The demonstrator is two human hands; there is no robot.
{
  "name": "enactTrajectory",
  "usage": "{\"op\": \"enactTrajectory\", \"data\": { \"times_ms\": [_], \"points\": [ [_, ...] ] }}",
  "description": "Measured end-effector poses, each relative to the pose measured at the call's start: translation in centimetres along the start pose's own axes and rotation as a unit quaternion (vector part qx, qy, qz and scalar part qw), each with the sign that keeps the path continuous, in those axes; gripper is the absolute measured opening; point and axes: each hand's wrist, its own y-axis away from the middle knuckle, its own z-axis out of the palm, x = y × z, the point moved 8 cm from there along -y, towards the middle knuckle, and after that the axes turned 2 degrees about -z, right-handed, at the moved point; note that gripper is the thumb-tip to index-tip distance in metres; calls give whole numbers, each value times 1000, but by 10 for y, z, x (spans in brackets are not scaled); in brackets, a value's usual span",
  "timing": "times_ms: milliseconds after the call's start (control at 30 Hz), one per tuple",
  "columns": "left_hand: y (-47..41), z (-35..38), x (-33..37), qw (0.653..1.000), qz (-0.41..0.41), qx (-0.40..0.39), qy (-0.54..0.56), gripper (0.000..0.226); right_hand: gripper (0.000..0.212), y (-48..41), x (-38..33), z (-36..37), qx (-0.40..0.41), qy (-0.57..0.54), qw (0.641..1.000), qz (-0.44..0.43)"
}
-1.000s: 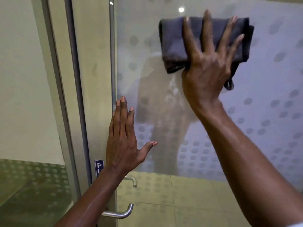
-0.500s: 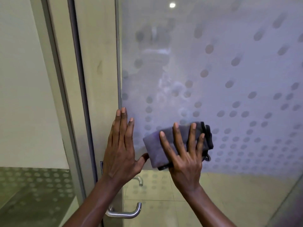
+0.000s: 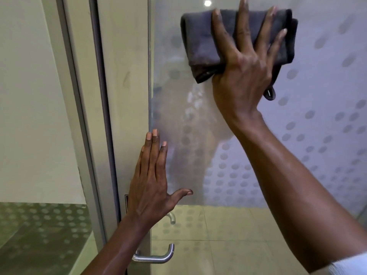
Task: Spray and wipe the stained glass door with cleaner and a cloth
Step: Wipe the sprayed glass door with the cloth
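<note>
The cloth [image 3: 200,40], dark grey and folded into a thick pad, lies flat against the glass door [image 3: 327,86] high up, at about 1 o'clock in the view. The right hand [image 3: 242,76] presses it to the pane. Its grip is wide open, four fingers straight and fanned across the fabric, pointing to 12 o'clock; the thumb is out of sight behind the cloth's lower edge. A small loop of the cloth hangs out from under the palm at 4 o'clock of the hand.

The left hand [image 3: 151,187] rests flat at about 7 o'clock in the view, where the glass meets the pale upright door frame [image 3: 125,76]. Its grip is open too and holds nothing, with the fingers together pointing up and the thumb stretched toward 3 o'clock.

The pane is frosted, with rows of grey dots, and a smeared patch shows between the hands. A metal lever handle [image 3: 156,257] sits at 6 o'clock of the left wrist.
</note>
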Motion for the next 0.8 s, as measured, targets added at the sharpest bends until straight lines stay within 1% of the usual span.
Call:
{"op": "enactTrajectory", "data": {
  "times_ms": [67, 133, 267, 333, 467, 533, 600, 667, 700, 767, 800],
  "points": [
    [-1, -1, 1, 1000, -3, 3, 25, 141, 52, 3, -7, 3, -10, 14, 1000, 2],
    [-2, -3, 2, 999, 3, 10, 41, 142, 52, 19, -14, 5, -17, 20, 1000, -17],
    [0, -4, 1, 999, 8, 9, 45, 138, 64, 85, -25, 12, -42, 6, 997, -70],
    [0, -3, 0, 999, 9, 2, 34, 142, 63, 125, -21, 12, -59, -14, 995, -84],
    [0, -1, -3, 1000, 17, -1, 23, 143, 82, 213, 4, 8, -92, -22, 994, -54],
    [0, 1, -4, 1000, 16, -5, 16, 141, 80, 256, 14, 7, -122, -14, 991, -45],
    [2, 4, -4, 1000, 17, -10, -3, 145, 75, 281, 22, 5, -140, -10, 989, -41],
    [2, 7, -5, 1000, 17, -12, -10, 148, 77, 277, 27, 3, -142, -16, 989, -40],
    [2, 8, -5, 1000, 16, -11, -8, 148, 74, 263, 29, 3, -136, -24, 990, -36],
    [1, 10, -5, 1000, 17, -6, -6, 148, 59, 219, 32, -2, -103, -42, 993, -30],
    [1, 10, -5, 1000, 19, -2, -10, 146, 56, 191, 35, -5, -80, -46, 995, -30]
  ]
}}
